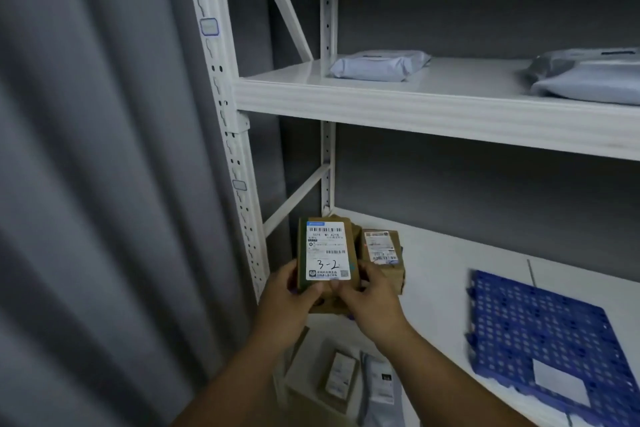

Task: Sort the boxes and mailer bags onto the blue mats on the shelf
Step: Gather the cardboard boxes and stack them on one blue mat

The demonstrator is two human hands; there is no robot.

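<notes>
Hands: my left hand (pixel 289 291) and right hand (pixel 367 295) both grip one small cardboard box (pixel 325 253), left thumb curled over its lower left corner, right fingers wrapped round its lower right edge; I hold it upright before the left end of the lower shelf.
Shelving unit (pixel 433 107): white metal, two boards in my view, with slotted uprights and diagonal braces at the left.
Curtain (pixel 86 166): grey folds fill the left side of my view, beside the shelving's front upright.
Blue mat (pixel 540 333): perforated plastic, lying flat on the lower shelf (pixel 436 288) well to the right of my hands, a white card resting on its near part.
Mailer bags: one pale grey bag (pixel 379 65) lies at the left rear of the upper shelf; two more (pixel 588 78) are stacked at its right edge, partly cut off by the frame.
Held box label: a white shipping label faces me, printed with barcodes and hand-marked "3-2".
Second box (pixel 381 256): brown, labelled, just behind and to the right of the held box, resting on the lower shelf against other brown parcels I cannot count.
Below: further parcels (pixel 341 380) show blurred beneath my forearms; I cannot tell what they rest on.
</notes>
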